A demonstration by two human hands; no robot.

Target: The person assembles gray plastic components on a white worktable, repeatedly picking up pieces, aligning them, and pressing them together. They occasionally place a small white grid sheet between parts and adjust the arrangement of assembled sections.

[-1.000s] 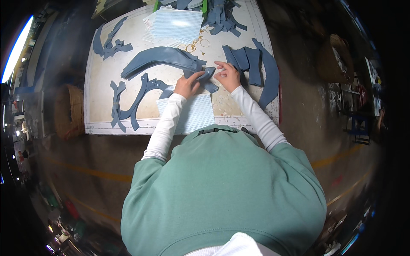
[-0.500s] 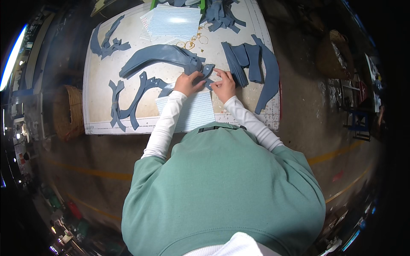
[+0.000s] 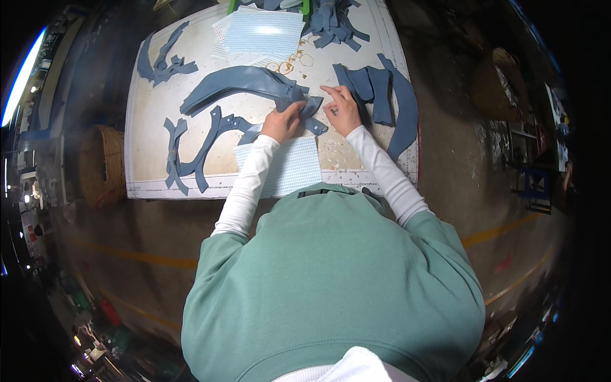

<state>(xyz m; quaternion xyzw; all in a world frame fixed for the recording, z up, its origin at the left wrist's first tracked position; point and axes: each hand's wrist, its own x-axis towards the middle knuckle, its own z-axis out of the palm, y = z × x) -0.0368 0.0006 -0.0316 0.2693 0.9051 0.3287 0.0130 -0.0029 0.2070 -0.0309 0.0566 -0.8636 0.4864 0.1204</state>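
Note:
My left hand (image 3: 282, 123) is closed on the end of a blue-grey cut piece (image 3: 311, 106) that looks like leather or synthetic sheet. A curved stack of the same pieces (image 3: 238, 83) lies just beyond it. Below its fingers, the end of another strip (image 3: 315, 127) bears small pale marks. My right hand (image 3: 344, 113) hovers just right of these ends, apart from them. Its thumb and a finger are pinched together while the index finger stretches out; anything between them is too small to make out. Partly under my left forearm lies a sheet printed with rows of small labels (image 3: 296, 167).
More blue-grey pieces lie at the table's right (image 3: 380, 95), left (image 3: 207, 149) and far left (image 3: 168, 69). Label sheets (image 3: 264, 32), yellow rubber bands (image 3: 286, 66) and a heap of strips (image 3: 334, 25) are at the back. Woven baskets (image 3: 105, 167) flank the white table (image 3: 143, 127).
My right hand has drawn off the pieces, up and to the right. The marked strip end below my left hand shows more now. My left hand stays nearly in place.

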